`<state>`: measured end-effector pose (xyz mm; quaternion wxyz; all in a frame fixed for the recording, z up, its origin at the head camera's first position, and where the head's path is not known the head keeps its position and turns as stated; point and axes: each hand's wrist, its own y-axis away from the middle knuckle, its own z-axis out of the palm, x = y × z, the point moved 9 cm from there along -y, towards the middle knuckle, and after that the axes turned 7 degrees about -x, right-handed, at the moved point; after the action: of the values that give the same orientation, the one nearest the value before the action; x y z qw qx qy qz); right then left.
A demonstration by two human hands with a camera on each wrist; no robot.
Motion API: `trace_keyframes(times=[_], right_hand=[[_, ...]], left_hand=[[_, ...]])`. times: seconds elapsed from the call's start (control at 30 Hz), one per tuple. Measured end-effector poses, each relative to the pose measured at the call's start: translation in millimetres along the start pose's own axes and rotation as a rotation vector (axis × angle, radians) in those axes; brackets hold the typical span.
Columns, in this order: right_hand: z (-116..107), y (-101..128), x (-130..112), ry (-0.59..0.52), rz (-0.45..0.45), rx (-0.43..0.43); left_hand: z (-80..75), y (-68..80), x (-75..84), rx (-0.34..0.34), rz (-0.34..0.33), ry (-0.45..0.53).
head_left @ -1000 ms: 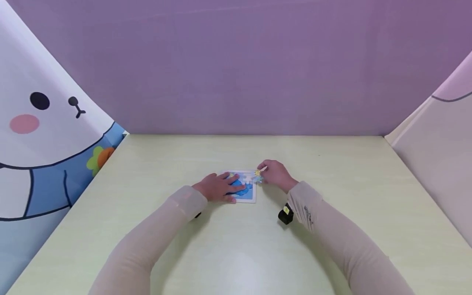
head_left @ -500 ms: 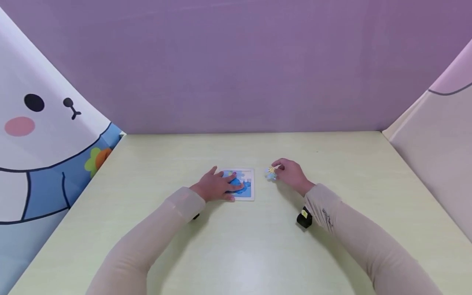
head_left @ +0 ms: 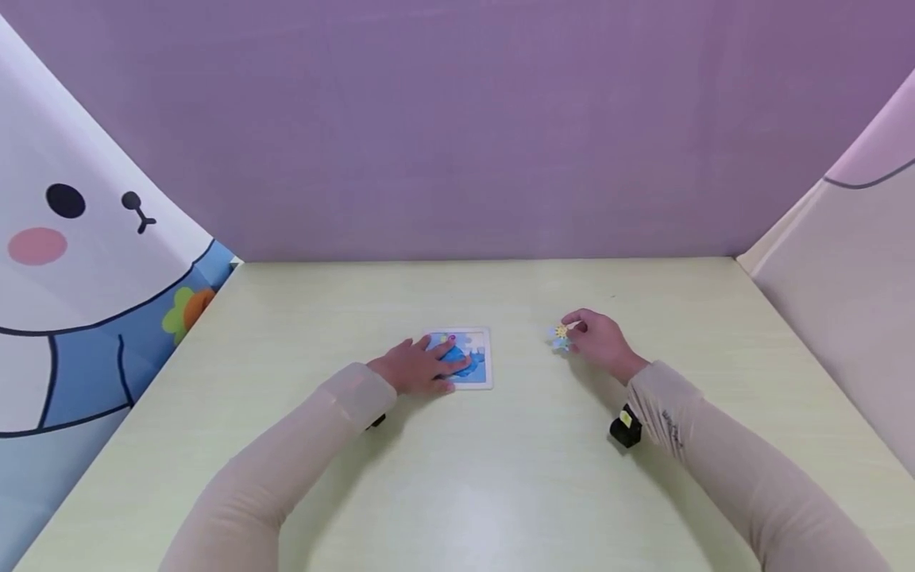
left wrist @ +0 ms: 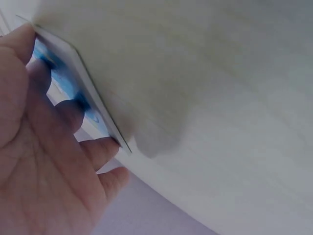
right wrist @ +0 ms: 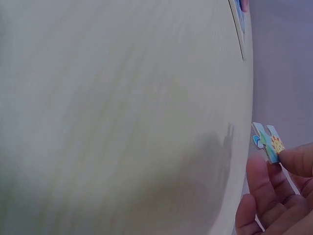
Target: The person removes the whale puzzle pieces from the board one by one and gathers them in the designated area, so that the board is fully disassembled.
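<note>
A small jigsaw puzzle in a white frame (head_left: 489, 373) lies flat on the table, its picture mostly blue. My left hand (head_left: 420, 368) rests on it with spread fingers, covering its left part; in the left wrist view the fingers (left wrist: 71, 115) lie over the puzzle. To the right of the puzzle, my right hand (head_left: 599, 342) pinches a puzzle piece (head_left: 560, 339) between thumb and fingers. That piece is light blue with a yellow sun, and in the right wrist view the puzzle piece (right wrist: 266, 142) is held above the table.
The pale wooden table (head_left: 457, 469) runs back to a purple cloth wall (head_left: 472, 143). A printed cartoon cloth (head_left: 86, 302) hangs at the left, and a pale cloth (head_left: 851, 262) at the right. A black wrist camera (head_left: 626, 429) sits under my right wrist.
My right hand has moved right, away from the puzzle's upper right corner, with the puzzle piece in its fingers. My left hand has stayed on the puzzle.
</note>
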<state>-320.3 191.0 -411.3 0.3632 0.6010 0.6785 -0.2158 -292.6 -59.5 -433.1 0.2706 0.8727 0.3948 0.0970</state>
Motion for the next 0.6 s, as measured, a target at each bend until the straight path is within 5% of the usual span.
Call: trace_keyframes(times=[0.4,0.6], right_hand=[[-27.4,10.6,17.9,0.017,-0.011,0.016],[-23.2,5.6,29.3,0.004,0.007,0.006]], left_hand=[[-1.4,0.2,-4.6,-0.015,0.02,0.025],[5.5,6.5,-10.9,-0.012,0.004,0.022]])
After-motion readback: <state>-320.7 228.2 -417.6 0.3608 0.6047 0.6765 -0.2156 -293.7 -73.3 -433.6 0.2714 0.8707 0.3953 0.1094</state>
